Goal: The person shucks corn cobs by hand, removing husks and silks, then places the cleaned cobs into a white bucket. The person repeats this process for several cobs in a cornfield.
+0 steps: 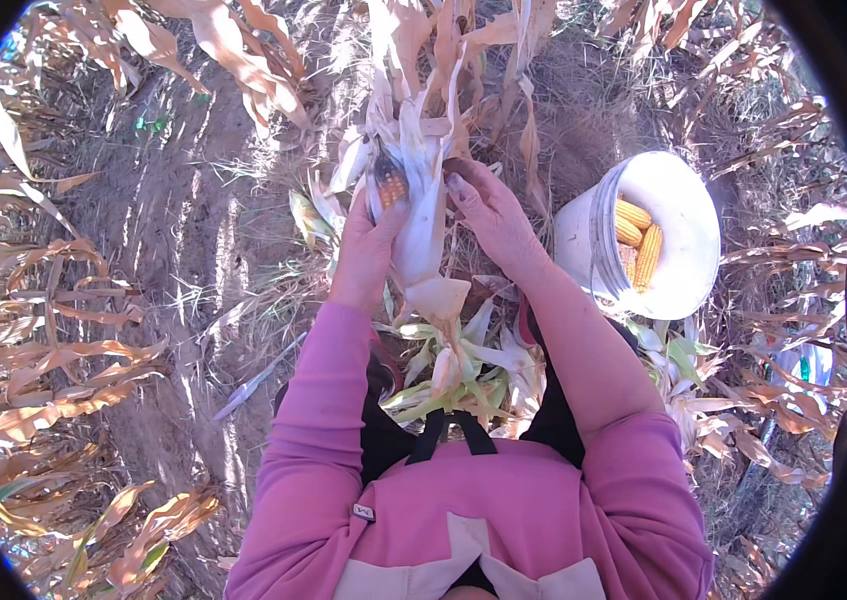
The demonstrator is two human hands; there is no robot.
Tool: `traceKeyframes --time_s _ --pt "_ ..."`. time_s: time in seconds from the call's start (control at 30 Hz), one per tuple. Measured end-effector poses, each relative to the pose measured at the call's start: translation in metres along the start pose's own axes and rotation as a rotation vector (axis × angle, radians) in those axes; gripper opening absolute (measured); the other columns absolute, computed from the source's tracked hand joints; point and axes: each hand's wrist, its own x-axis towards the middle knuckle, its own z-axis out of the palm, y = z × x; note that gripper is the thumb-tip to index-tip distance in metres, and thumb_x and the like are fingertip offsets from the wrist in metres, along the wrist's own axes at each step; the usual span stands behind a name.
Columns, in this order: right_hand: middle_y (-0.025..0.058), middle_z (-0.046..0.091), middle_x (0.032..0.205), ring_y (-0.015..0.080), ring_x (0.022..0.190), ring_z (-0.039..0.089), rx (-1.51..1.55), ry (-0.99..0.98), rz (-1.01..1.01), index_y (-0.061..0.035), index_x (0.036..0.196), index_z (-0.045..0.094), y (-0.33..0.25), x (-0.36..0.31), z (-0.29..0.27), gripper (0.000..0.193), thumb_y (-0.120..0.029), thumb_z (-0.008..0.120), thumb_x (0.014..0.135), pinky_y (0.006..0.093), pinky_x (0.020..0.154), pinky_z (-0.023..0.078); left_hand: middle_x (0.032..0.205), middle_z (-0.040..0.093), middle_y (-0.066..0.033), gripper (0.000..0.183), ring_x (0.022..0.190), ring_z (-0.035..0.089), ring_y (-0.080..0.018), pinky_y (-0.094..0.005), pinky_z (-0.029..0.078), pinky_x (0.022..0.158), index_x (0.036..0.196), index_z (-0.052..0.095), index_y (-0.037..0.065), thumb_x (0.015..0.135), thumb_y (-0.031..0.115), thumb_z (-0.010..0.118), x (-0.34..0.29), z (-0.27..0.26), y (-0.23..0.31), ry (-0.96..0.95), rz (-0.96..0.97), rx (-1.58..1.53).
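Observation:
In front of me, my left hand [368, 250] is wrapped round the lower left side of an ear of corn [390, 188], its thumb lying over the kernels. The ear is partly bare: orange kernels show, with a dark patch toward the top. Pale dry husk [421, 225] still covers its right side and hangs below. My right hand [491, 218] is at the husk's right edge, thumb and fingers bent together on it; the fingertips are partly hidden.
To the right a white bucket [578, 235] leans toward me, with several husked corn cobs [647, 258] inside. Stripped husks [453, 375] lie in a heap between my legs. Dry corn stalks [63, 360] line both sides, and bare soil [178, 200] runs along the left.

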Motion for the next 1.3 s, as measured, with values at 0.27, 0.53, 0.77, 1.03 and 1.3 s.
traceKeyframes --time_s 0.27,0.53,0.77,1.03,1.3 --pt "0.0088 0.066 0.107 0.0142 0.099 0.059 -0.072 0.095 -0.007 -0.0014 0.123 0.059 0.005 0.002 -0.018 0.036 -0.026 0.061 0.096 0.0323 0.089 0.048 0.110 0.064 -0.0050 0.046 0.095 0.061 -0.0104 -0.0278 0.051 0.085 0.129 0.050 0.001 0.087 0.005 0.068 -0.003 0.018 -0.015 -0.166 -0.062 0.239" --pt "0.0028 0.067 0.100 0.0102 0.089 0.061 0.114 0.154 0.102 -0.0027 0.118 0.063 0.019 0.006 -0.026 0.023 -0.013 0.057 0.098 0.0289 0.080 0.050 0.116 0.063 -0.0071 0.048 0.100 0.062 -0.0124 -0.0286 0.051 0.088 0.134 0.047 0.001 0.089 0.004 0.065 -0.007 0.028 -0.012 -0.173 -0.196 0.085" --pt "0.0023 0.067 0.100 0.0116 0.087 0.064 0.598 0.214 0.291 -0.0045 0.113 0.061 0.000 0.000 -0.017 0.018 -0.010 0.052 0.099 0.0300 0.079 0.052 0.130 0.057 -0.0088 0.045 0.114 0.059 -0.0163 -0.0315 0.048 0.099 0.140 0.041 0.001 0.097 0.008 0.055 -0.007 0.024 -0.010 -0.208 -0.226 -0.191" --pt "0.0031 0.067 0.099 0.0142 0.088 0.065 0.693 0.232 0.335 -0.0044 0.114 0.058 -0.002 -0.001 -0.018 0.020 -0.016 0.050 0.100 0.0314 0.077 0.053 0.130 0.057 -0.0066 0.042 0.116 0.057 -0.0144 -0.0296 0.045 0.101 0.140 0.043 0.003 0.101 0.015 0.051 -0.004 0.019 -0.018 -0.203 -0.209 -0.142" --pt "0.0000 0.065 0.100 0.0094 0.086 0.060 0.199 0.159 0.354 -0.0056 0.118 0.056 -0.019 -0.007 -0.035 0.040 -0.036 0.064 0.093 0.0250 0.073 0.046 0.118 0.062 -0.0020 0.035 0.103 0.057 -0.0080 -0.0235 0.046 0.091 0.132 0.053 0.003 0.101 0.019 0.053 -0.003 0.028 -0.013 -0.159 -0.215 0.020"
